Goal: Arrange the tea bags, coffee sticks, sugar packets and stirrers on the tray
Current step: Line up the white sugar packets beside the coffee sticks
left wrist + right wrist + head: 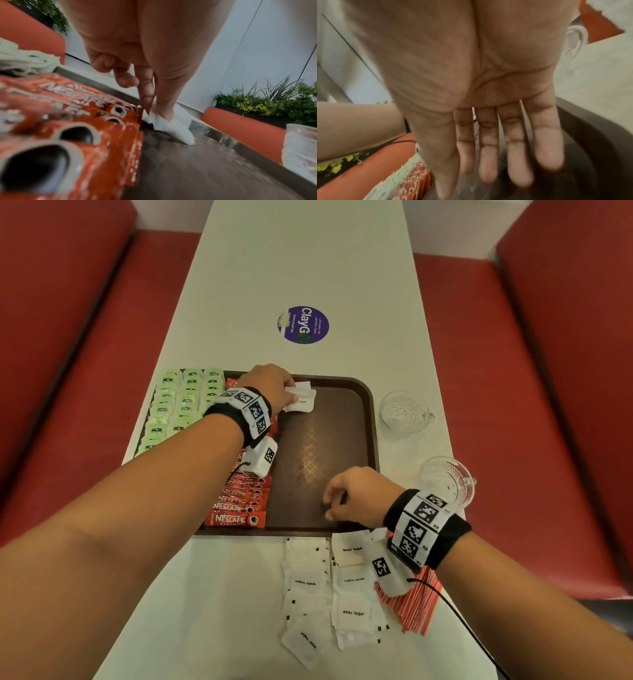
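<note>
A brown tray (322,460) lies on the white table. Green tea bags (178,402) fill its left side, and a column of red Nescafe coffee sticks (239,501) lies beside them. My left hand (289,397) is at the tray's far end and pinches a few white sugar packets (303,400) down on the tray, just right of the sticks. In the left wrist view the thumb and index finger (147,97) hold the packets (173,125) beside the sticks (68,121). My right hand (330,506) hovers over the tray's near right part, palm down, fingers (520,155) straight and empty.
Loose sugar packets (329,587) lie on the table in front of the tray. Red-and-white stirrers (416,607) sit under my right wrist. Two glass cups (402,412) (445,481) stand right of the tray. A purple sticker (303,325) is farther back. Red benches flank the table.
</note>
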`<state>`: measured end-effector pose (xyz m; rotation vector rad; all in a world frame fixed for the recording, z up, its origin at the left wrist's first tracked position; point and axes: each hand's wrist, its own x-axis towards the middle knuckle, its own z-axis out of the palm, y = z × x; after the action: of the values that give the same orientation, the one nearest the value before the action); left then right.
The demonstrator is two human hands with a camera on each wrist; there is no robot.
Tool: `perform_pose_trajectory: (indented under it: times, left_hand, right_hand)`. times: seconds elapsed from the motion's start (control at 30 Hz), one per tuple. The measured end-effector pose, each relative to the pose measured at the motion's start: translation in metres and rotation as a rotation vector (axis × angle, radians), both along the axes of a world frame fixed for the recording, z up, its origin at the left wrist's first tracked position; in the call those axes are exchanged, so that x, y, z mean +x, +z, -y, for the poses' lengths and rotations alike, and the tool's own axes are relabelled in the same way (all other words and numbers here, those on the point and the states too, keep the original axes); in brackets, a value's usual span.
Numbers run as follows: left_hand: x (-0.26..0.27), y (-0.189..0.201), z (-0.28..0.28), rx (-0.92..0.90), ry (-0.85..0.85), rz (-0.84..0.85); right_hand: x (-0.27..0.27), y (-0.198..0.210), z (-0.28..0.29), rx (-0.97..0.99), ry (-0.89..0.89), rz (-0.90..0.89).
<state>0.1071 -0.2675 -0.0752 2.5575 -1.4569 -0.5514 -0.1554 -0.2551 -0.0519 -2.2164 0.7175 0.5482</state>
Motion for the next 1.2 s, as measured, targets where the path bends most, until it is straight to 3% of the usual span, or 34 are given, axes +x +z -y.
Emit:
perform_pose_trajectory:
  times: [0.17, 0.27, 0.37, 0.6, 0.83, 0.93, 1.07, 1.2]
  left_hand:
    - [-0.003, -0.005, 0.003, -0.004, 0.016, 0.106]
    - [-0.007, -0.005, 0.003, -0.03, -0.051, 0.147]
    - [-0.01, -0.005, 0.002, 0.083, -0.162, 0.211]
    - [-0.02, 0.01, -0.006, 0.098, -0.179, 0.197]
    - [-0.077, 0.047, -0.081, -0.143, -0.233, 0.019]
    - [-0.107, 0.046, -0.126, -0.086, -0.359, -0.039]
    - [-0.134, 0.035, -0.168, 0.076, -0.571, 0.042]
    - [-0.153, 0.025, -0.189, 0.137, -0.623, 0.093]
  right_hand:
    - [-0.007, -0.003, -0.012, -0.056, 0.15, -0.108]
    - [-0.007, -0.002, -0.013, -0.062, 0.168, -0.119]
    - [-0.007, -0.001, -0.015, -0.065, 0.177, -0.13]
    - [-0.006, 0.005, -0.021, -0.101, 0.166, -0.15]
    - [-0.023, 0.006, -0.033, -0.152, 0.1, -0.073]
    - [-0.033, 0.007, -0.038, -0.189, 0.103, -0.049]
    - [-0.042, 0.007, -0.044, -0.228, 0.075, -0.017]
    - [-0.047, 0.01, -0.05, -0.259, 0.064, 0.014]
